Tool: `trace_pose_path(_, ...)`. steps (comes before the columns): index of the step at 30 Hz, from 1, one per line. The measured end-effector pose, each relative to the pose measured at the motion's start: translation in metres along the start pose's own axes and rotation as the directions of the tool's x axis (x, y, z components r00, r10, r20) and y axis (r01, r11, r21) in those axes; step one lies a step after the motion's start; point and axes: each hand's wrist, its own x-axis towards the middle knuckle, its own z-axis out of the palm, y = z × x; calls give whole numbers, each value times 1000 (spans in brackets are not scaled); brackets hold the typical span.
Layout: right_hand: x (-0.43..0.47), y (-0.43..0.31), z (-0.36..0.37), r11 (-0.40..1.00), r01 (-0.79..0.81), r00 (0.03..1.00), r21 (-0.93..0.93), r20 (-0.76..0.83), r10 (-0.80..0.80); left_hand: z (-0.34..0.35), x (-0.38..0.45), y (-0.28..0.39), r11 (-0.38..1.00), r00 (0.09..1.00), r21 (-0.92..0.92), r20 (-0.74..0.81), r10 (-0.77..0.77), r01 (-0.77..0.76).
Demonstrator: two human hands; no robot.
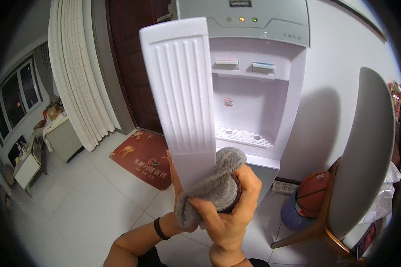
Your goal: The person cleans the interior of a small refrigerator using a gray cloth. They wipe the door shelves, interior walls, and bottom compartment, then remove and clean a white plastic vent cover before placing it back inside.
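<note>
A tall white ribbed plastic panel (183, 96) stands nearly upright in front of me, its edge turned to the camera. My left hand (177, 200) holds it from behind near the lower end; most of its fingers are hidden by the panel and the cloth. In my right hand (235, 203) is a bunched grey cloth (214, 193), pressed against the panel's lower part. Behind the panel stands a water dispenser (294, 96) with two taps, a slotted drip tray (244, 136) and lit indicator lights at its top.
A chair (357, 153) stands at the right, beside a blue bin (292, 210) holding a basketball (314, 193). A power strip (284, 187) lies by the wall. A red doormat (143, 160) lies before a dark door (133, 66). At the left are a curtain (75, 73) and a cabinet (65, 137).
</note>
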Motion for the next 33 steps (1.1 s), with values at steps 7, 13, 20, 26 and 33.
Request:
trace_pose_path(7,40,-36,54,949,243,969,-203,11,-246,-30,-14,2,984,989,-172,-131,-64,41)
trace_pose_path(13,114,-44,97,853,512,847,-95,-107,-521,-78,-13,17,960,966,-146,-68,-249,238)
trace_pose_path(20,160,-21,129,871,387,901,301,76,-427,-108,9,24,992,974,-47,-190,-123,116)
trace_pose_path(26,171,-5,141,852,471,794,229,311,-523,-116,6,20,979,950,67,-262,-170,194)
trace_pose_path(33,206,100,139,900,379,900,-217,312,-304,-128,5,14,981,956,83,-252,-152,178)
